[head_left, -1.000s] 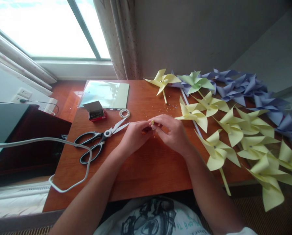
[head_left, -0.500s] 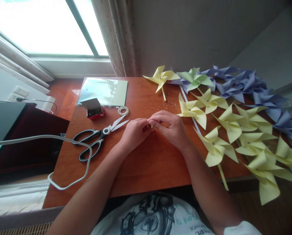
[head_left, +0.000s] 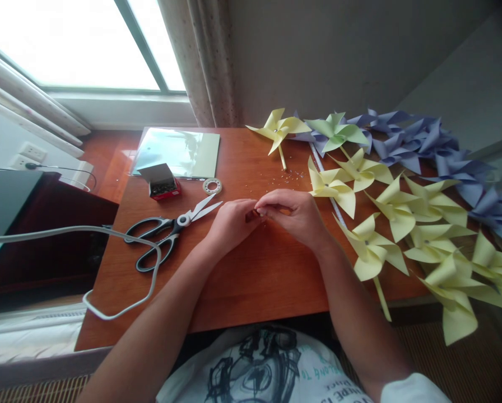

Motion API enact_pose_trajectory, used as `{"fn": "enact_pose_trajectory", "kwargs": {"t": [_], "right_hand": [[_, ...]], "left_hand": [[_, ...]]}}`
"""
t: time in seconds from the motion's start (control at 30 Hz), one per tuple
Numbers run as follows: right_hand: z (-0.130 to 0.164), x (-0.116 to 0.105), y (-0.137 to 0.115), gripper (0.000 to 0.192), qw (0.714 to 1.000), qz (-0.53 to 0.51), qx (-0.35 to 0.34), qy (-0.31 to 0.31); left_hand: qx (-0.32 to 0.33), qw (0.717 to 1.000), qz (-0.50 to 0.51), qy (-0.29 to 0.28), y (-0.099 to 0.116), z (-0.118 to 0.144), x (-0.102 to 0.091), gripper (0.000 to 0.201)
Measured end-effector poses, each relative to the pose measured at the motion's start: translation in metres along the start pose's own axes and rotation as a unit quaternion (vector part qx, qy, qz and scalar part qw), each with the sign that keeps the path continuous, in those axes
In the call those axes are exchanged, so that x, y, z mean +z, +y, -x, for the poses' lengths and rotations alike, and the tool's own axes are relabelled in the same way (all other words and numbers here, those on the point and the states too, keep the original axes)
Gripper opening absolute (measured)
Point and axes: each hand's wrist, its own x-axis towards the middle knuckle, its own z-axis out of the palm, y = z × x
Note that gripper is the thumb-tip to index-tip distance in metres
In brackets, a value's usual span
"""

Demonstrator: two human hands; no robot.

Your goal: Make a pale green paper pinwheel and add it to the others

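Left hand [head_left: 229,224] and right hand [head_left: 295,215] meet at mid-tabletop [head_left: 242,280], fingertips pinched together on a small piece; what it is cannot be told. Many finished pinwheels [head_left: 372,249], yellow and purple, lie to the right. Scissors [head_left: 171,229] and a small open box [head_left: 162,182] lie unused at left.

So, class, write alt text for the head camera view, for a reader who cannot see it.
A person's left hand and right hand meet fingertip to fingertip over a reddish-brown wooden table, pinching something too small to identify. Black-handled steel scissors lie to the left, and folded yellow paper pinwheels and purple paper pinwheels crowd the right.
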Motion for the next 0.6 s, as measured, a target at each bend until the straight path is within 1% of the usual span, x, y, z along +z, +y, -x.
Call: {"fn": "enact_pose_trajectory", "kwargs": {"t": [0.6], "right_hand": [[-0.0003,-0.0034,0.001,0.007,1.0,-0.003,0.011,-0.017]], "left_hand": [[0.005,1.0,-0.005,-0.003,0.0015,0.0,-0.0006,0.006]]}}
